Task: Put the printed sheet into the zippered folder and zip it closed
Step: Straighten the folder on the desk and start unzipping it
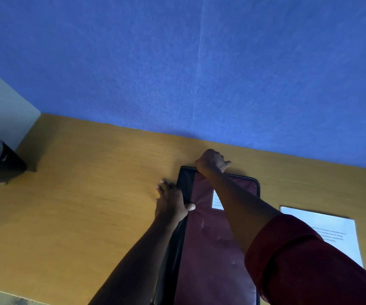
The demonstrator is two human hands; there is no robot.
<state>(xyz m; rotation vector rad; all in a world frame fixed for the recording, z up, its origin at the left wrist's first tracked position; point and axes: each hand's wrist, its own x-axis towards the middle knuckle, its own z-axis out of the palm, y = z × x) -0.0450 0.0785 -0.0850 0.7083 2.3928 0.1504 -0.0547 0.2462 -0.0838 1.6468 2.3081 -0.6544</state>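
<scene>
Folder: the zippered folder (213,234), maroon with a black spine and zip edge, is laid flat on the surface (89,194) in the lower centre of the frame, its far end toward the blue wall (177,62).
Sheet: the printed sheet (331,230) is seen on the surface just right of the folder, at the right of the frame, not yet inside.
Right hand: the right hand (211,161) is curled at the folder's far edge, left of its middle; its fingers appear to be clamped on the zip pull, though the pull itself is hidden by the hand.
Left hand: the left hand (172,201) is pressed on the black spine, fingers spread toward the surface and thumb laid on the cover.
Label: a white label (216,200) on the cover is partly hidden by the right forearm.
Risk, zip: if the pull is drawn without the spine being pinned, the folder is likely to be dragged across the surface or the zip snagged at the rounded corner.
Risk, sheet: the right sleeve (298,256) is held over the sheet's near corner; the paper could be swept or creased as the arm is moved.
Risk, order: should the folder be zipped now, the sheet would be left outside.
Elsewhere: a dark pot (3,164) is stood at the left edge, well apart.
</scene>
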